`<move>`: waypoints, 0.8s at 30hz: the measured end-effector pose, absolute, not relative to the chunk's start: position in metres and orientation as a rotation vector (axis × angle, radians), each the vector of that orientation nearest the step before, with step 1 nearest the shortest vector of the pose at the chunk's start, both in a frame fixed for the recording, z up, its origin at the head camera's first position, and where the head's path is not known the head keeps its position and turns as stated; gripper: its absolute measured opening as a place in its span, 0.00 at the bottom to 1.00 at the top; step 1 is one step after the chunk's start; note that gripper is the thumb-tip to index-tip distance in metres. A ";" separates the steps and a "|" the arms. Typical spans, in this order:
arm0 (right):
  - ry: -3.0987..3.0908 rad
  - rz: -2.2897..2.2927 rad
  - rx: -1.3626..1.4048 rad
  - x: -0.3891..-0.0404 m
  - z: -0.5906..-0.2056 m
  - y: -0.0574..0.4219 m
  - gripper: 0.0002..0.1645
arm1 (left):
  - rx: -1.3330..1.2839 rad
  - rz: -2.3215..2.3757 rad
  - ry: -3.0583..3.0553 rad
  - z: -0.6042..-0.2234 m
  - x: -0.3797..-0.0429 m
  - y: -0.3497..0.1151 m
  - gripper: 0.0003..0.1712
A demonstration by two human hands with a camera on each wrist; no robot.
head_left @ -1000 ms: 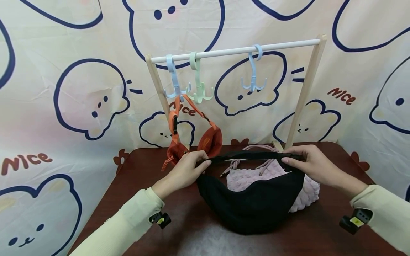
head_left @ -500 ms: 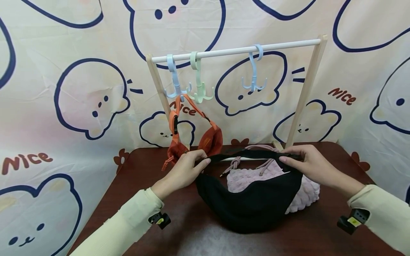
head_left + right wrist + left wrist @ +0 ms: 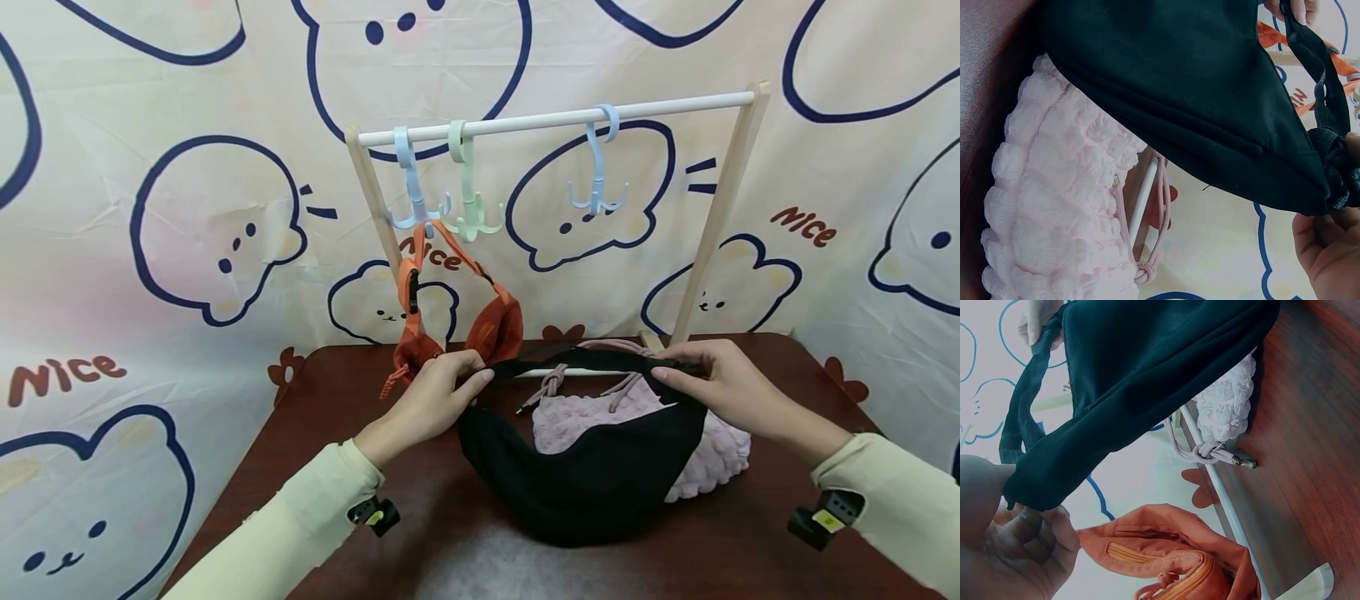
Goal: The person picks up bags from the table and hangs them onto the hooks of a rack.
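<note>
- Left arm comes in from the lower left corner, pale sleeve [image 3: 300, 508] pulled back far enough to show the wrist camera [image 3: 375, 515]. The forearm angles forward and inward.
- Left hand [image 3: 435, 400] has its thumb pointing inward. It's got a pinch on one end of the black bag [image 3: 577, 496], fingers curled in with hardly any gap. The left wrist view backs that up: fabric's right in the grip.
- Right arm pretty much mirrors it from the lower right, with the forearm slanting forward and inward.
- Right hand [image 3: 723, 383] has its thumb pointing inward too, pinching the other end of the bag where the strap [image 3: 600, 358] bunches up. Close grip, though the fingertips behind the fabric are hidden.
- Both hands are at roughly the same height, well apart, with the strap running between them and the bag's body sagging below in a curve. Can't tell if its bottom touches the table [image 3: 450, 554].
- Pink bag [image 3: 720, 467] lies on the table just behind the black one, partly covered by it.
- Orange bag [image 3: 495, 329] is behind the left hand, its strap going up to a blue hook [image 3: 415, 187] on the rack's white bar [image 3: 540, 122].
</note>
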State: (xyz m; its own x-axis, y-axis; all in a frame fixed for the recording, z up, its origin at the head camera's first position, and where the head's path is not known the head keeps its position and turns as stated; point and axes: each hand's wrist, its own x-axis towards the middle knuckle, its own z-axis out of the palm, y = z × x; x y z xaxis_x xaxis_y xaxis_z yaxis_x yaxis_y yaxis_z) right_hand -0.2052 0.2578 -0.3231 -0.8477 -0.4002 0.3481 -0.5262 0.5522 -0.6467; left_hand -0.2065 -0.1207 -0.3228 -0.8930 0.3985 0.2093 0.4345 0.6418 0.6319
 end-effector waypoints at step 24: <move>-2.615 1.173 0.801 -0.206 -0.314 0.253 0.12 | -0.724 -1.088 -2.746 -0.314 -0.206 -0.122 0.13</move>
